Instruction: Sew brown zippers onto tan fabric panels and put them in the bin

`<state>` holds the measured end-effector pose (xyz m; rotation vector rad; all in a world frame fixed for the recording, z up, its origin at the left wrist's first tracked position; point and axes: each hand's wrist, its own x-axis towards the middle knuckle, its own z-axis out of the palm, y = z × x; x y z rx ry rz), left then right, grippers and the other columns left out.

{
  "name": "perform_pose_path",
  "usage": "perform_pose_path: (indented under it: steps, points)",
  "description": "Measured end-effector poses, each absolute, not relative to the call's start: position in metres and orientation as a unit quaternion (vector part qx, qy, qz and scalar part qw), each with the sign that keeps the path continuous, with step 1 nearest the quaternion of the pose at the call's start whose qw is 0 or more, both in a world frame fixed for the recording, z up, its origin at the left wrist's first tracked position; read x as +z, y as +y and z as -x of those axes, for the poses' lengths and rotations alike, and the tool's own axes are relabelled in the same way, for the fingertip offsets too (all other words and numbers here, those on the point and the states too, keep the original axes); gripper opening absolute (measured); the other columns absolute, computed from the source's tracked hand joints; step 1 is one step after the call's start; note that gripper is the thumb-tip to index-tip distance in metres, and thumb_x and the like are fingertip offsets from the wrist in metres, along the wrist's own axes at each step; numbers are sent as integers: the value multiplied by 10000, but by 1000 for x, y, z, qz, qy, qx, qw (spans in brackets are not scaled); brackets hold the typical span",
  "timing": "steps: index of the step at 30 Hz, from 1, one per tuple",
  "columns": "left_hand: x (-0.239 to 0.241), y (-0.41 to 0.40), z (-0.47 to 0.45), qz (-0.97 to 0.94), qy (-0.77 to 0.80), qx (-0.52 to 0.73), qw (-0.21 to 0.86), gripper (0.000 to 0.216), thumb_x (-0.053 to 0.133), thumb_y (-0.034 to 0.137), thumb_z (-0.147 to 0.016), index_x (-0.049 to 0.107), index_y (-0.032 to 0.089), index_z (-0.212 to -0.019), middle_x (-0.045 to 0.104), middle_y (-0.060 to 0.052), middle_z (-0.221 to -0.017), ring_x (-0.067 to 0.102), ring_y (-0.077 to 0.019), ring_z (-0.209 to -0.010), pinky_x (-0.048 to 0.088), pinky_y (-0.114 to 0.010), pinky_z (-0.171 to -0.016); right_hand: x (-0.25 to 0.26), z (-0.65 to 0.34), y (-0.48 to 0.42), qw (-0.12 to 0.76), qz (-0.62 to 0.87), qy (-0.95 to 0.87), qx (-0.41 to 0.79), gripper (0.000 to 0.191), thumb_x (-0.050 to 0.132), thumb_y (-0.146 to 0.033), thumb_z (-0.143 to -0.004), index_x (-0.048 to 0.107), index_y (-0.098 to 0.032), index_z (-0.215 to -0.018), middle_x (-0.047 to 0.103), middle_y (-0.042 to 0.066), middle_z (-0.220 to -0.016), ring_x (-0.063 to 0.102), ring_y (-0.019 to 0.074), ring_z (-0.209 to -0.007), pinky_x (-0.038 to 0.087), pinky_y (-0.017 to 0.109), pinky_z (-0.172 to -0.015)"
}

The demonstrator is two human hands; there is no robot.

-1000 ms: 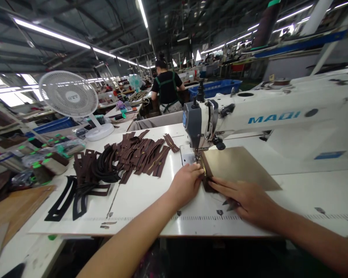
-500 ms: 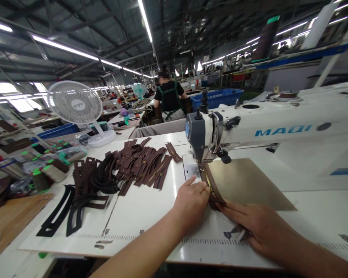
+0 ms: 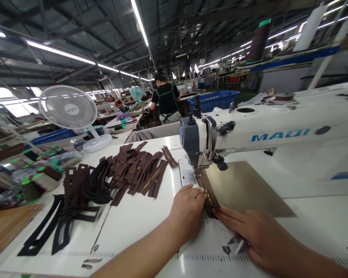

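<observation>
Both hands are staying close together at the head of a white sewing machine (image 3: 295, 117), neither spreading wide. The left hand (image 3: 188, 210) is pressing its bent fingers along the left side of a brown zipper strip (image 3: 212, 193); whether it is also pinching the strip, I cannot tell. The strip, its gold teeth showing, is lying along the left edge of a beige panel (image 3: 245, 189), its far end reaching the presser foot (image 3: 198, 174). The right hand (image 3: 262, 237) is resting its extended fingertips at the strip's near end while holding a pointed metal tool (image 3: 239, 246), partly hidden beneath the palm.

From the far left, a brown board (image 3: 13, 224) is lying beside the white table (image 3: 145, 220), and thread spools (image 3: 46, 180) are sitting behind it. Black slotted pieces (image 3: 42, 227) are lying at the table's left side, with a white fan (image 3: 72, 110) standing beyond. Next, loose brown zippers (image 3: 136, 170) are lying heaped. Farther back, a person (image 3: 166, 98) in a dark top is sitting near a blue crate (image 3: 214, 101).
</observation>
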<state>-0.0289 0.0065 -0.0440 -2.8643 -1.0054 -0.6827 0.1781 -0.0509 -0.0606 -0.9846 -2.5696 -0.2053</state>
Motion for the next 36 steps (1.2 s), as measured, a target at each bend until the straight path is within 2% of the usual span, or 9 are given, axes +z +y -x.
perform_pose_path:
  steps: [6, 9, 14, 18, 24, 27, 32, 36]
  points:
    - [-45, 25, 26, 919, -317, -234, 24, 158, 499, 85, -859, 605, 134, -966, 689, -105, -985, 656, -213, -922, 526, -381, -887, -60, -180, -29, 185, 362, -913, -35, 791, 424, -63, -517, 565, -133, -1292, 553, 98, -1306, 690, 235, -752, 592, 360, -601]
    - [-46, 33, 25, 914, -324, -241, 26, 155, 498, 93, -867, 607, 129, -971, 677, -104, -959, 638, -223, -895, 531, -378, -819, -57, -180, -18, 189, 365, -912, -8, 827, 416, -47, -533, 518, -162, -1345, 533, 93, -1329, 692, 229, -768, 593, 357, -639]
    - [-45, 40, 24, 913, -332, -234, 44, 128, 518, 94, -866, 614, 112, -948, 659, -99, -901, 613, -230, -829, 516, -381, -748, -53, -178, -6, 203, 367, -908, -1, 733, 403, -55, -536, 601, -131, -1237, 566, 112, -1293, 695, 229, -772, 595, 341, -656]
    - [-43, 38, 24, 914, -336, -221, 52, 121, 538, 87, -855, 613, 109, -948, 656, -95, -908, 604, -228, -829, 509, -375, -766, -55, -177, -4, 210, 369, -905, -21, 729, 393, -60, -524, 604, -102, -1221, 590, 136, -1255, 695, 228, -729, 595, 348, -628]
    - [-44, 32, 26, 920, -327, -210, 46, 160, 565, 121, -876, 588, 123, -1035, 655, -74, -986, 608, -204, -946, 480, -378, -899, -57, -177, -6, 218, 372, -902, -36, 726, 407, -76, -518, 613, -129, -1212, 604, 125, -1241, 690, 213, -717, 585, 315, -602]
    - [-48, 32, 25, 919, -326, -216, 54, 121, 581, 130, -881, 594, 133, -1002, 661, -57, -977, 611, -190, -924, 484, -358, -885, -58, -176, -6, 231, 367, -900, -44, 726, 400, -73, -514, 618, -118, -1204, 617, 128, -1223, 679, 203, -661, 579, 316, -568]
    - [-51, 33, 23, 917, -331, -209, 74, 70, 581, 147, -884, 605, 137, -949, 661, -55, -896, 605, -200, -818, 502, -349, -782, -58, -175, -5, 233, 371, -897, -52, 724, 396, -67, -525, 620, -134, -1210, 629, 111, -1209, 677, 221, -681, 578, 335, -555]
    - [-50, 34, 23, 917, -333, -202, 82, 86, 589, 144, -872, 602, 127, -956, 659, -64, -918, 596, -214, -822, 494, -357, -800, -57, -173, -4, 236, 366, -899, -46, 723, 398, -78, -521, 622, -137, -1206, 627, 103, -1215, 672, 207, -656, 574, 325, -572]
